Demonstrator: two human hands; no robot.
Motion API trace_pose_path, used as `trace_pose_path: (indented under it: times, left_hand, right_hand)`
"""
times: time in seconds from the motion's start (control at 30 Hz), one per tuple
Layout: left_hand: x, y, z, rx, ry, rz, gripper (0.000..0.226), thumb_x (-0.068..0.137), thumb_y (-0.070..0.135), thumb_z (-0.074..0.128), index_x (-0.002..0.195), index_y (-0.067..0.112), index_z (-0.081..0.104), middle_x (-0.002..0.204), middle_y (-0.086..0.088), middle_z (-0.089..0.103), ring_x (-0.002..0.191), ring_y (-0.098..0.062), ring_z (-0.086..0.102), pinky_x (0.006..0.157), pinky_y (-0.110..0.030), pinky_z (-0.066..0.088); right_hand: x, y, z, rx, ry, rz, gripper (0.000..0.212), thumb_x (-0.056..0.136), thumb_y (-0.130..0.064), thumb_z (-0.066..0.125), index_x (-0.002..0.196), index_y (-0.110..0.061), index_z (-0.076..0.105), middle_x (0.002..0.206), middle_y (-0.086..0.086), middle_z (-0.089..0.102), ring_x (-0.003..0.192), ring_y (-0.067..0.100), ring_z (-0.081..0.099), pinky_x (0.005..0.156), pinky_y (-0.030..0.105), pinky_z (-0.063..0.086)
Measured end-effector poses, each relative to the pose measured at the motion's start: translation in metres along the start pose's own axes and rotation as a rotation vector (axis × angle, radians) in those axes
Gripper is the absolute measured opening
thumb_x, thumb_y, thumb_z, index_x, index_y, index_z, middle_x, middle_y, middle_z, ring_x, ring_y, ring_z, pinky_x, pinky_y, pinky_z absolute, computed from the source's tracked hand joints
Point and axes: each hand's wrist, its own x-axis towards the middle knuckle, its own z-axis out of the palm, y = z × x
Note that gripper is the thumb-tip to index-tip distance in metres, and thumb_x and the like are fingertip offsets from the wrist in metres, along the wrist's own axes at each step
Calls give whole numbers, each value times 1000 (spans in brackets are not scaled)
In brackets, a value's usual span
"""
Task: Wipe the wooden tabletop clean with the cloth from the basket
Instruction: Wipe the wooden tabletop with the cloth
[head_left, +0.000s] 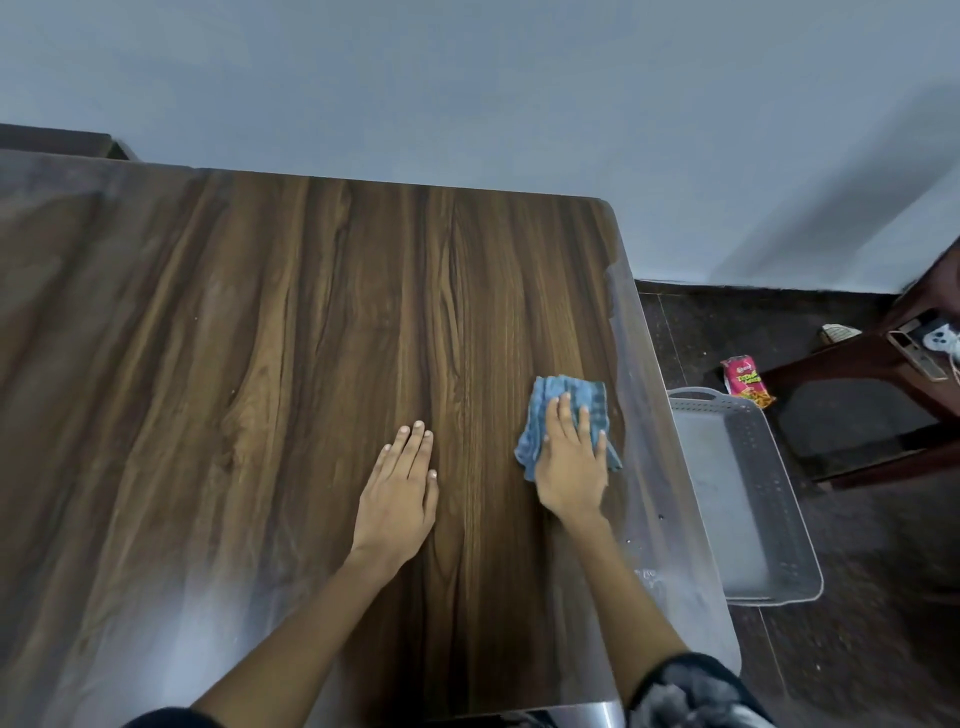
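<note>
My right hand (571, 462) lies flat on the blue cloth (566, 415), fingers straight and a little spread, pressing it down onto the wooden tabletop (260, 364). The cloth is bunched into a rough oblong whose long axis runs away from me, from its frayed near corner by my thumb to its far edge beyond my fingertips; that far edge points toward the grey wall (467, 78). It sits near the table's right edge, in the nearer half of the top, and most of its middle is hidden under my palm. A checked weave shows on the part to the right of my fingers.

My left hand (400, 493) rests palm-down on bare wood to the left of the cloth, apart from it, fingers straight and held close together, holding nothing. They point the same way as the cloth, away from me and slightly right.

The grain of the tabletop runs front to back, roughly along the cloth's long axis. A pale sheen covers the left part and the right rim of the top.

Below the table's right edge a grey plastic basket (789, 519) stands on the dark floor (883, 623), its long side parallel to the table edge. I see nothing lying in the part that shows; the table hides its left side. Beyond it a red snack packet (747, 382) lies on the floor beside a dark wooden chair (852, 358).
</note>
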Motion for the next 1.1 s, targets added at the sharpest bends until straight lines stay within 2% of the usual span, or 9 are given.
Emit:
trace_pose_path:
  times: [0.13,0.23,0.3,0.43,0.57,0.63,0.8,0.93,1.1]
  left_hand:
    - [-9,0,-2,7,-1,13,54,93,29,21,135,3,41,144,-9,40,135,-20,33,111,-34,23]
    - [-17,-2,-1,4,-9,27,54,94,30,20,136,3,39,144,-9,39,136,-20,32,111,-34,21]
    - [-22,-2,-1,12,-6,37,53,94,30,21,136,3,40,144,-9,40,135,-21,33,111,-35,22]
    - [-30,-4,-2,23,-13,54,52,94,29,22,135,3,41,142,-9,42,134,-21,34,110,-37,22]
    - [-42,-6,-2,21,-17,61,52,95,30,21,135,4,41,142,-10,41,134,-22,35,110,-37,22]
    - [-50,-7,-2,25,-16,64,52,95,30,21,135,4,40,143,-9,41,134,-21,35,110,-37,21]
    - [-68,-10,-1,23,-15,50,53,94,31,21,136,5,40,144,-7,39,135,-19,32,112,-34,21]
    - [-74,-8,0,14,-16,26,54,94,32,19,137,5,38,145,-7,38,136,-19,30,112,-34,21]
    - [-78,-2,1,17,-8,-12,55,94,31,17,138,4,36,146,-8,37,137,-20,29,112,-34,21]
  right_hand:
    - [-46,-33,15,-25,-53,-256,74,93,-20,49,150,-19,2,158,-3,2,145,19,-3,117,42,-6]
    - [-112,-19,34,-141,-165,-421,96,70,-31,75,148,-16,22,154,-1,25,142,19,21,115,44,20]
    - [-146,7,42,-172,-209,-408,101,54,-33,82,142,-18,35,146,-5,40,137,14,31,106,39,26]
    - [-149,52,26,-121,-53,-245,67,73,-19,40,140,-17,40,145,-5,36,132,20,42,108,37,31]
    - [-86,56,1,-75,-48,-16,63,96,-16,35,151,-18,4,158,0,2,145,23,2,117,40,8]
    - [-59,37,0,-64,-49,39,64,98,-19,37,151,-18,0,159,0,-2,145,24,-4,117,42,3]
    - [-90,-23,24,-49,-40,-223,67,91,-11,47,150,-15,15,158,2,12,145,27,7,116,42,2]
    - [-163,-14,51,-141,-146,-469,76,71,-28,59,142,-15,37,147,-1,40,136,22,36,112,41,30]
    - [-187,57,39,-204,-132,-395,69,74,-27,35,143,-21,33,147,-6,32,136,16,33,111,35,15]
